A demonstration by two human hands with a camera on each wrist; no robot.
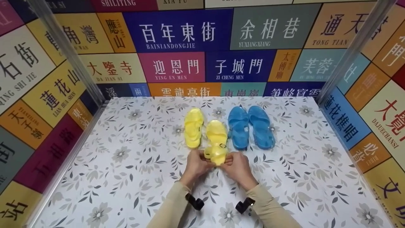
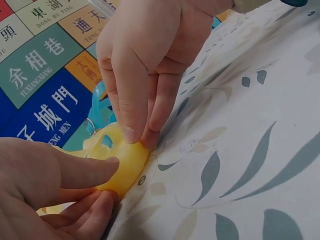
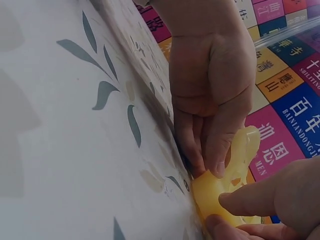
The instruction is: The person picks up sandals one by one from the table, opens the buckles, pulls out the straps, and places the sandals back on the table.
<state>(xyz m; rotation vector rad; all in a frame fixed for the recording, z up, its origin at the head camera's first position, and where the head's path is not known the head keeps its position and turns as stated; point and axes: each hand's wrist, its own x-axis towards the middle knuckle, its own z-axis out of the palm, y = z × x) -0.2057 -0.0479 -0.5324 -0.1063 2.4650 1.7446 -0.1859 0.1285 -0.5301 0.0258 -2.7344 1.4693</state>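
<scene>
A yellow plastic sandal (image 1: 217,131) lies toe-away on the table, with its heel end toward me. At the left of that heel, my left hand (image 1: 196,165) pinches the edge between thumb and fingers. My right hand (image 1: 239,167) pinches the heel from the other side. In the left wrist view, both thumbs press on the sandal's heel (image 2: 131,161), near the tabletop. The right wrist view shows the heel strap (image 3: 245,150) standing up behind the fingers. A second yellow sandal (image 1: 193,128) lies to the left and slightly farther away.
Two blue sandals (image 1: 239,126) lie side by side just right of the held one. The tabletop (image 1: 126,183) has a leaf-and-flower pattern. Colourful panels with Chinese lettering (image 1: 177,30) rise at the back and both sides.
</scene>
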